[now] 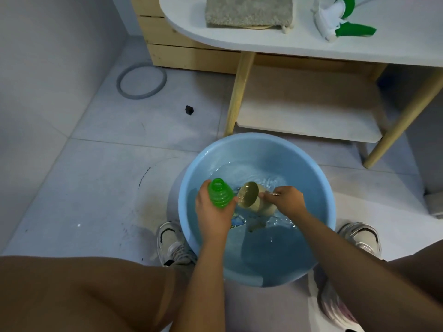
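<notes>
A light blue basin (321, 178) with water in it stands on the floor between my feet. My left hand (212, 216) grips a green ribbed plastic bottle (219, 194) with its open mouth up, over the basin's left side. My right hand (286, 201) holds a tan cup (251, 197) by its handle, tipped on its side with its mouth toward the bottle. The cup's rim is close to the bottle's neck. Something blue and yellow (238, 221) lies in the water under my left wrist.
A white table (263, 44) with wooden legs (238, 92) stands behind the basin, carrying a grey towel (249, 10) and a white and green spray bottle (340, 17). A grey ring (141, 81) and a small black object (189, 110) lie on the tiled floor.
</notes>
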Demonstrator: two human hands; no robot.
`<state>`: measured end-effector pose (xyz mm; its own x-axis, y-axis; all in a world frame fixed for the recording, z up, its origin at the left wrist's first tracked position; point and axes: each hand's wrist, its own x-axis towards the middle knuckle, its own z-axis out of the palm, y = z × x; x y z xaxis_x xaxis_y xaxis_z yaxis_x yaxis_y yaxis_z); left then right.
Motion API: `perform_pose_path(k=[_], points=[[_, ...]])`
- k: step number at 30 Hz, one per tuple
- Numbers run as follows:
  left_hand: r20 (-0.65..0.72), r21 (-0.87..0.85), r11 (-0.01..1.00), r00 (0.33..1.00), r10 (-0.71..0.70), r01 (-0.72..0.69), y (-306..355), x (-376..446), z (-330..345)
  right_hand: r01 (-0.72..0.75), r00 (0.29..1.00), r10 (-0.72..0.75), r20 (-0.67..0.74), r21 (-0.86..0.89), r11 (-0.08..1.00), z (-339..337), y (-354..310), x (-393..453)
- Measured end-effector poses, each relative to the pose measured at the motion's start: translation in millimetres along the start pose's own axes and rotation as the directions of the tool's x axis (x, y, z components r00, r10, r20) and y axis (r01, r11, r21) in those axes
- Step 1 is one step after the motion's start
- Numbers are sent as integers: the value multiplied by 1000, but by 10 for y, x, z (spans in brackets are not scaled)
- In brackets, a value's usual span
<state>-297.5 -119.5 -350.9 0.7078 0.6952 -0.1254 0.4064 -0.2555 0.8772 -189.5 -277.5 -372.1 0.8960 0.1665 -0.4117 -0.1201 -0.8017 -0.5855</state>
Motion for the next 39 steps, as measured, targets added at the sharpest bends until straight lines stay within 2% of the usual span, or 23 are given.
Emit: perform_pose_path(k=[2,4,11,19,25,33,39], points=[[0,7,1000,1000,-3,3,23,-2,19,-99,995,97,18,271,958,-87,61,-50],[16,1,1000,1000,-7,7,52,-15,53,-141,990,135,45,430,892,-197,106,-104],[40,12,1000,999,29,-29,171,-144,227,-38,998,58,-22,522,852,-679,29,-216],[94,15,997,992,79,-81,313,-217,304,149,985,-100,-139,406,902,-1112,-224,-398],[120,7,996,989,85,-86,343,-235,315,342,928,-296,-229,198,919,-1246,-409,-499],[114,4,996,989,91,-92,356,-221,318,492,837,-476,-269,-10,871,-1270,-621,-601],[115,5,995,988,102,-103,365,-221,331,519,809,-521,-274,-85,851,-1252,-672,-614]])
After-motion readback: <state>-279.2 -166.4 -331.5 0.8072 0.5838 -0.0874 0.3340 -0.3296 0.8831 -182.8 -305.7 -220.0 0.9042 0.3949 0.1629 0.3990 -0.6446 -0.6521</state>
